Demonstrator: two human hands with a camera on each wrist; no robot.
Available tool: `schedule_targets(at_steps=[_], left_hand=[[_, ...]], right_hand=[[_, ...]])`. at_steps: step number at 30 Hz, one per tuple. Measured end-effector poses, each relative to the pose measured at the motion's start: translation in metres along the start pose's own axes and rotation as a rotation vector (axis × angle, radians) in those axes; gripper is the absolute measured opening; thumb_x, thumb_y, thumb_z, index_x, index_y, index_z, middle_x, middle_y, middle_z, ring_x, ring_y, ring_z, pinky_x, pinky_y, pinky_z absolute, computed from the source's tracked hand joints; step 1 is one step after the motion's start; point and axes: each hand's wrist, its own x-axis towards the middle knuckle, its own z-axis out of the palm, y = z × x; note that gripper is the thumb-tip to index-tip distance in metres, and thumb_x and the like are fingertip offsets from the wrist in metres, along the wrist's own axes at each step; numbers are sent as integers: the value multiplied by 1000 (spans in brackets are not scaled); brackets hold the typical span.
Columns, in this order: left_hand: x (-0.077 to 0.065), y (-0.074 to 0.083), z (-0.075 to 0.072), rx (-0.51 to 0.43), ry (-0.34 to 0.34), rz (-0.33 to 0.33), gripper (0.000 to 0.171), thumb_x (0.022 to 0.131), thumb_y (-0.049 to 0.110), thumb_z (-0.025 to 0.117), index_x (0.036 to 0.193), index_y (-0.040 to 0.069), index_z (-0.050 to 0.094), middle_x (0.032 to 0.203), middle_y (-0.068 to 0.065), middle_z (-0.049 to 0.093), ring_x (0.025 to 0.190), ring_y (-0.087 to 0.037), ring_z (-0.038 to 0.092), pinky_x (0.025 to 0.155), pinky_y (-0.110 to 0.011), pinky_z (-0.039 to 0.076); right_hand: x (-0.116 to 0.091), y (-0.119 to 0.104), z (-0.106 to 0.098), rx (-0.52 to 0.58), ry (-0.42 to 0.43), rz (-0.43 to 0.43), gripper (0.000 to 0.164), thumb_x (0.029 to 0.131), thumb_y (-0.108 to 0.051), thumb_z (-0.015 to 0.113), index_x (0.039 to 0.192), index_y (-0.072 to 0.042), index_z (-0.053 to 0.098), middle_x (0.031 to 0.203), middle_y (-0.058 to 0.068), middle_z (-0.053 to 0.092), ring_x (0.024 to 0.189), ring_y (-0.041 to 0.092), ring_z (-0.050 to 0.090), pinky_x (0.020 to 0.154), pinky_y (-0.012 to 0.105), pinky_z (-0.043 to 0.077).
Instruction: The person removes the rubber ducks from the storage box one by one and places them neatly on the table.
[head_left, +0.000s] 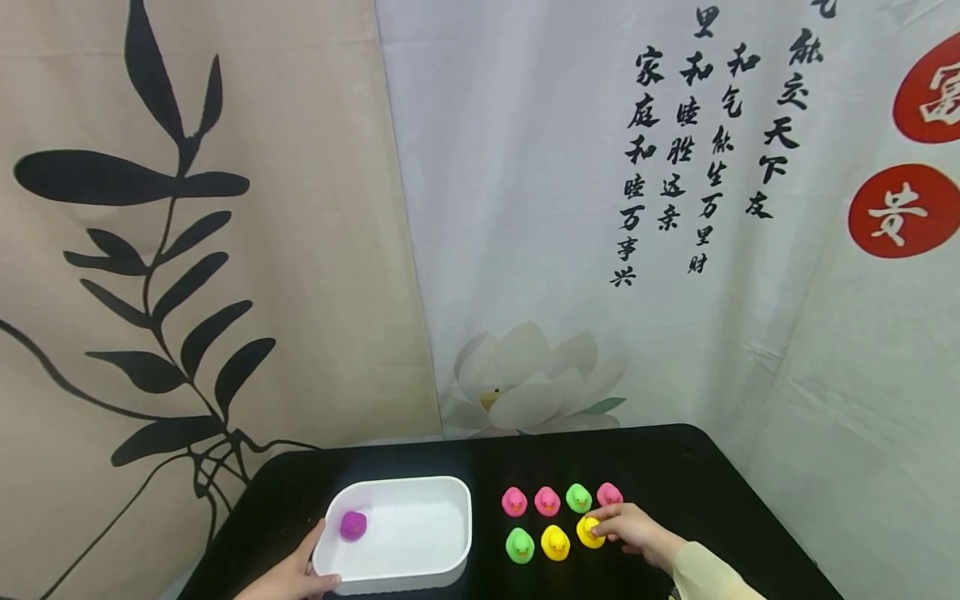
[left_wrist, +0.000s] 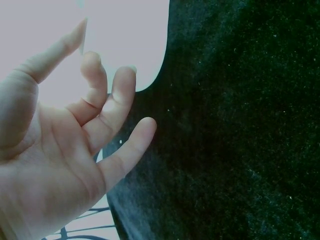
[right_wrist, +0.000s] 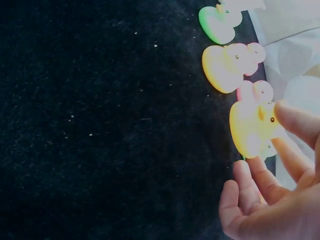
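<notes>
My left hand (head_left: 294, 571) holds a white plastic tray (head_left: 405, 577) at its near left corner, thumb and fingers spread along the side. In the left wrist view the little finger stands apart from the tray. Inside it lies a small rounded purple toy (head_left: 353, 526). With thumb and fingertips my right hand (head_left: 637, 533) pinches a yellow rubber duck (head_left: 589, 533) at the right end of the near row; the right wrist view shows the thumb at its head. Beside it sit another yellow duck (head_left: 556, 543) and a green duck (head_left: 520, 546).
Behind the near row stand two pink ducks (head_left: 514, 502), a green duck (head_left: 579, 498) and a third pink one (head_left: 610, 494), partly behind my right hand. All rest on a black-covered table (head_left: 480, 462). A printed cloth backdrop (head_left: 525, 208) hangs behind the table.
</notes>
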Motion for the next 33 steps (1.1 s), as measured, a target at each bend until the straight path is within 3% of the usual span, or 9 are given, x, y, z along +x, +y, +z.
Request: schedule_targets(at_steps=[17, 33], left_hand=[[-2, -1, -1, -19, -17, -2, 101, 91, 28, 69, 147, -7, -7, 91, -13, 49, 75, -24, 53, 68, -35, 51], [-4, 3, 1, 14, -4, -5, 99, 92, 29, 68, 147, -7, -6, 87, -11, 52, 75, -23, 54, 68, -37, 52]], right_hand=[[3, 14, 4, -12, -31, 9, 30, 85, -15, 68, 113, -3, 70, 85, 0, 62, 78, 21, 52, 67, 38, 42], [7, 10, -2, -14, -18, 43, 32, 86, -16, 69, 116, -4, 69, 103, 6, 67, 88, 25, 53, 73, 49, 44]])
